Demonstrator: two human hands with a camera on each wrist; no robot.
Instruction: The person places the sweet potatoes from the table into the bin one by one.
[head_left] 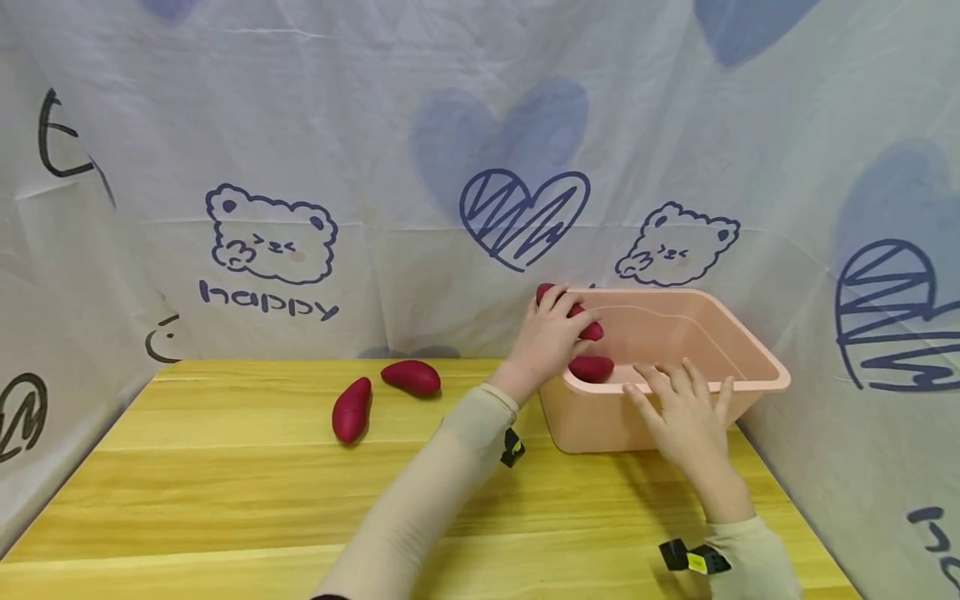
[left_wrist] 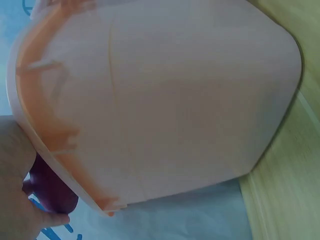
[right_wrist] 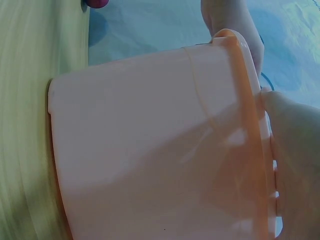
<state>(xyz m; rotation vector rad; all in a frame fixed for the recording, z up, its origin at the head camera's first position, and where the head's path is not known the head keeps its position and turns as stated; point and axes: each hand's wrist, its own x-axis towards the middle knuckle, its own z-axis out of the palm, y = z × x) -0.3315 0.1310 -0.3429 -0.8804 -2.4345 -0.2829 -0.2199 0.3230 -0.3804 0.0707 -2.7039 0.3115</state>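
Observation:
My left hand (head_left: 542, 343) grips a dark red sweet potato (head_left: 591, 330) over the left end of a pink plastic bin (head_left: 607, 421). In the left wrist view, that sweet potato (left_wrist: 54, 187) shows between the fingers, right beside the bin's rim. A second sweet potato (head_left: 592, 368) lies inside the bin, close to its near left corner. Over the near rim rests my right hand (head_left: 686, 417), fingers spread and reaching inward, holding nothing. From the right wrist, the bin's side wall (right_wrist: 140, 145) fills most of the view, with the right hand along the rim.
Two more sweet potatoes lie on the wooden table (head_left: 225, 492) left of the bin, one (head_left: 352, 410) nearer and one (head_left: 412, 378) by the back edge. A white printed cloth (head_left: 390, 250) hangs behind and at both sides, close to the bin's right end.

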